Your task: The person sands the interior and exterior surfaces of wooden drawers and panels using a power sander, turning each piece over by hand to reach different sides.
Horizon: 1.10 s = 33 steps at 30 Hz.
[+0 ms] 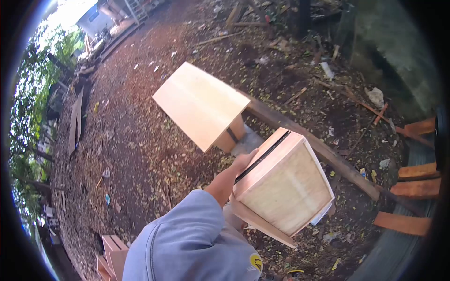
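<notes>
brown dirt ground [140,154] littered with wood chips, leaves and scraps spreads across this outdoor yard. closest to me, a grey-blue sleeve [187,239] runs up to the person's left hand [243,161], whose fingers are curled tight over the upper edge of a pale wooden box [286,187]. the box is carried off the ground, tilted, pressed close to the body, with a dark slot running along its top side next to the fingers. the right hand does not show, so i cannot tell its grip. down at the lower left, near the sleeve, a small reddish wooden frame [110,255] sits on the dirt. just beyond the box stands a low bench [199,103] with a broad, light plywood top. a long dark beam [318,150] lies slanted on the ground, passing behind the bench and the box. off to the right, several orange-brown boards [412,187] lie one after another against a grey curved surface. farther back on the left, loose planks [75,122] lie near green trees [33,93], and at the far end a light building [93,18] stands with a ladder [138,9] nearby.
</notes>
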Motion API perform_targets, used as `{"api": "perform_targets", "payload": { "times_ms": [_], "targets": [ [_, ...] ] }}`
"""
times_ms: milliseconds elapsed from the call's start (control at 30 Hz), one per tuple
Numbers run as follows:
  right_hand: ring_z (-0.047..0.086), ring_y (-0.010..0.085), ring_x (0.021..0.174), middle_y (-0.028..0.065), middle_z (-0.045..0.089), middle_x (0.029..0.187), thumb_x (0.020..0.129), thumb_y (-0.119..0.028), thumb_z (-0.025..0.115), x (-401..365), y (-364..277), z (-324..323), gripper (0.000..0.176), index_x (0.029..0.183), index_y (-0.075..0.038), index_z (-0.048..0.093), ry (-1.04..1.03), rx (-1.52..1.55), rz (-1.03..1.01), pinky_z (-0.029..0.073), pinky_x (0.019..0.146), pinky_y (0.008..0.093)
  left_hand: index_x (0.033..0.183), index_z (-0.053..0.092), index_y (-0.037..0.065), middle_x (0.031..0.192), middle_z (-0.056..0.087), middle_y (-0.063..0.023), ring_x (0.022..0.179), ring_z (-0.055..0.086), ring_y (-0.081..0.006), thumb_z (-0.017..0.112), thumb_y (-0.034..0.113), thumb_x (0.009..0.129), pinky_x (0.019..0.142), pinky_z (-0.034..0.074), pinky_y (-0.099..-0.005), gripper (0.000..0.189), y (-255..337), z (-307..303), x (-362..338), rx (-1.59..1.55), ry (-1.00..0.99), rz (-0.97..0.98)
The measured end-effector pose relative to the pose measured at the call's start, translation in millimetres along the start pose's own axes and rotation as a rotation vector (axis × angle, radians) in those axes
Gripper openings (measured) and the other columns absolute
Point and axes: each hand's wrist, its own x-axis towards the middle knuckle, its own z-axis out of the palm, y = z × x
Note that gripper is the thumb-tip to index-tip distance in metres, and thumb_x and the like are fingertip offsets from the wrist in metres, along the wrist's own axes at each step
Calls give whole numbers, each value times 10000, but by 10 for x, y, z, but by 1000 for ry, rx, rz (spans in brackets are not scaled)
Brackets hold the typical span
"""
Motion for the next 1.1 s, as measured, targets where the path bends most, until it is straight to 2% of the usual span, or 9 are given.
{"api": "perform_targets", "payload": {
  "times_ms": [233,367,467,600,700,800,900,1000,1100],
  "targets": [
    [620,208,814,108,645,997,750,-97,759,49,-307,281,411,1121,9,618,-32,-138,-83,527,701,347,1185,652,-4,1251,602,-260,1204,567,-368,440,671,874,1043,407,-414,773,-498,78,1059,101,114,64],
    [619,210,831,110,650,1014,744,-94,769,107,-458,438,418,1123,7,624,-49,-168,-124,527,715,347,1209,648,20,1307,583,-221,1240,546,-343,433,615,897,1050,395,-403,706,-358,-141,1313,124,-142,22],
    [619,211,844,111,654,1026,740,-92,777,187,-543,492,423,1125,5,629,-50,-182,-137,527,726,346,1210,654,33,1337,566,-207,1280,514,-318,420,598,910,1069,369,-391,681,-750,124,1831,21,-89,132],
    [619,212,861,112,658,1042,735,-89,787,236,-676,618,430,1127,4,635,-64,-215,-149,527,740,345,1297,550,-51,1411,476,-250,1379,395,-327,350,652,932,1127,304,-395,817,-432,140,1708,4,-44,-40],
    [619,213,874,113,662,1055,731,-86,794,330,-756,652,436,1128,2,639,-81,-221,-170,528,751,345,1368,459,-73,1461,400,-272,1402,349,-354,335,718,900,1151,272,-416,927,-83,22,1592,-37,-105,132],
    [619,214,887,114,666,1067,727,-84,802,457,-829,633,441,1129,1,644,-103,-221,-207,528,762,344,1407,411,-63,1470,393,-270,1394,352,-382,435,736,849,1156,264,-445,975,143,206,1597,382,-55,105],
    [618,215,900,115,669,1079,723,-82,809,651,-882,516,447,1131,0,648,-136,-223,-269,528,773,344,1412,392,-64,1472,390,-266,1390,339,-412,594,669,793,1155,257,-487,980,-83,387,1852,405,-65,227],
    [618,216,913,116,673,1092,718,-80,817,972,-937,365,452,1132,-2,653,-186,-210,-399,528,783,343,1397,399,-48,1468,394,-256,1378,358,-400,675,528,786,1143,269,-516,883,-115,383,1587,634,23,174],
    [623,222,888,122,653,1067,731,-83,782,1468,-973,326,479,1166,11,607,-298,-265,-390,528,769,352,1394,383,-15,1466,384,-244,1346,400,-390,672,427,802,1133,279,-537,794,-360,426,816,785,490,332]
  ]
}}
